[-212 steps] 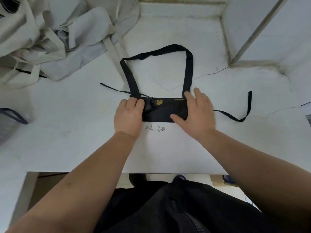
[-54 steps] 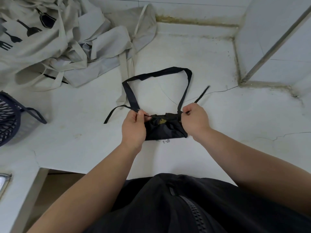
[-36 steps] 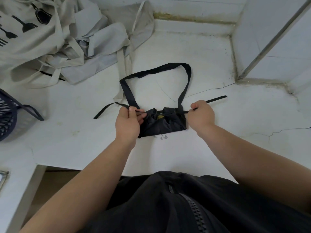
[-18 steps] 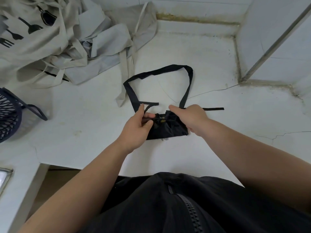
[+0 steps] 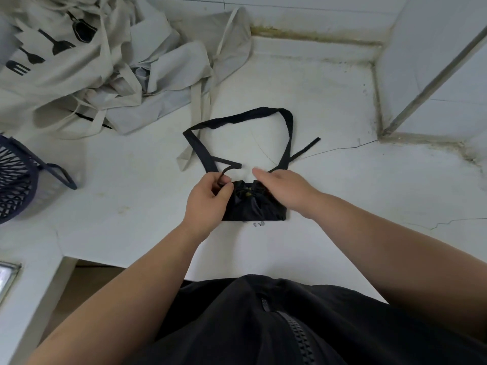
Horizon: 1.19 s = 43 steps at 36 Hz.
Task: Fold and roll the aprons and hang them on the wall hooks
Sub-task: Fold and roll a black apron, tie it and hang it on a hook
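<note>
Well, the rolled black apron (image 5: 254, 206) lies on the white counter (image 5: 355, 196), near its front edge, with its neck loop (image 5: 245, 117) spread flat toward the wall. The left hand (image 5: 208, 198) pinches a thin tie (image 5: 226, 164) at the roll's left end; the right hand (image 5: 283, 188) rests flat across the roll's right side, fingers straight. The other tie (image 5: 305, 148) trails off to the right. Bare counter opens rightward to the tiled corner. On the left, a dark basket (image 5: 15, 180) and a heap of beige aprons (image 5: 79, 69) crowd in, one beige strap lying just beside the loop
</note>
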Available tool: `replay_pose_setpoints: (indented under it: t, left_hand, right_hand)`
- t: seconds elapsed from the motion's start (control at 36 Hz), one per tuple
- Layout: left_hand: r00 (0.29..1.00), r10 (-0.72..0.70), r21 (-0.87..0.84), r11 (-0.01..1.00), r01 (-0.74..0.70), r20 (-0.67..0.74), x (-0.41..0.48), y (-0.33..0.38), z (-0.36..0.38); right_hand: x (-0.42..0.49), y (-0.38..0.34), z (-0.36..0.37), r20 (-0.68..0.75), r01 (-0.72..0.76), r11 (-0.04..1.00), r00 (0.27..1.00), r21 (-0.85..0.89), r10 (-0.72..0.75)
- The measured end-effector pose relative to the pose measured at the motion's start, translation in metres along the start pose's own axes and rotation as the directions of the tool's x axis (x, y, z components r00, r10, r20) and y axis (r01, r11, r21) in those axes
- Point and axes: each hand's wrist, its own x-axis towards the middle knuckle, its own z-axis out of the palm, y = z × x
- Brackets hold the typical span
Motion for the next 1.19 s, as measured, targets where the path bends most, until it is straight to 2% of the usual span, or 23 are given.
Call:
replay_pose_setpoints:
  t: [0.06,0.14,0.22,0.31,0.36,0.44,0.56,0.61,0.69,0.78,0.89,0.97,1.08,1.19]
  left_hand:
    - [1.0,0.004,-0.04,0.999,-0.002,0.026,0.0,0.0,-0.001]
    - [1.0,-0.002,-0.081,0.997,0.004,0.025,-0.002,-0.003,0.0]
    - [0.999,-0.039,-0.14,0.989,0.037,-0.006,-0.001,-0.005,-0.002]
    - [0.995,-0.072,-0.188,0.98,0.058,-0.072,-0.001,-0.008,-0.003]
    - [0.993,-0.064,-0.186,0.982,0.044,-0.098,-0.002,-0.007,-0.001]
    - [0.989,-0.056,-0.195,0.98,0.029,-0.138,-0.005,-0.007,0.002]
    - [0.973,-0.083,-0.257,0.966,0.025,-0.215,-0.003,-0.01,0.003]
    - [0.964,-0.073,-0.248,0.969,0.007,-0.256,-0.001,-0.01,0.004]
    - [0.946,-0.061,-0.215,0.977,-0.009,-0.319,0.002,-0.013,0.008]
    - [0.933,-0.082,-0.159,0.987,0.027,-0.349,0.006,-0.016,0.007]
    - [0.938,-0.129,-0.064,0.991,0.114,-0.322,0.011,-0.017,-0.002]
    - [0.943,-0.186,-0.085,0.982,0.169,-0.277,0.015,-0.012,-0.01]
    - [0.936,-0.308,-0.278,0.926,0.255,-0.167,0.021,-0.006,-0.017]
    - [0.914,-0.404,-0.51,0.782,0.359,0.026,0.027,0.001,-0.026]
  right_hand:
    - [0.006,-0.001,-0.002,-0.06,-0.058,0.996,0.996,0.062,0.062]
    - [0.011,0.006,0.005,-0.115,0.007,0.999,0.993,-0.048,-0.012]
    - [0.013,0.008,0.008,-0.008,0.05,0.999,0.999,0.022,-0.049]
    - [0.014,0.006,0.002,0.037,0.023,1.0,0.999,0.007,-0.023]
    - [0.013,0.005,-0.002,0.073,0.028,0.994,0.997,-0.102,-0.021]
    - [0.008,0.002,-0.003,0.101,0.117,0.938,0.991,-0.326,-0.089]
    - [0.004,0.009,-0.004,-0.072,0.236,0.861,0.951,-0.451,-0.299]
    - [0.001,0.015,-0.002,-0.101,0.271,0.84,0.929,-0.471,-0.356]
    - [-0.004,0.025,0.0,-0.039,0.316,0.814,0.923,-0.488,-0.382]
    - [-0.008,0.031,-0.001,0.105,0.34,0.787,0.936,-0.514,-0.335]
    - [-0.01,0.034,0.003,0.205,0.385,0.708,0.922,-0.593,-0.33]
    - [-0.004,0.033,0.009,0.165,0.369,0.674,0.923,-0.64,-0.349]
    - [0.001,0.03,0.01,0.112,0.329,0.74,0.938,-0.587,-0.328]
    - [0.006,0.032,0.01,0.073,0.311,0.782,0.943,-0.541,-0.324]
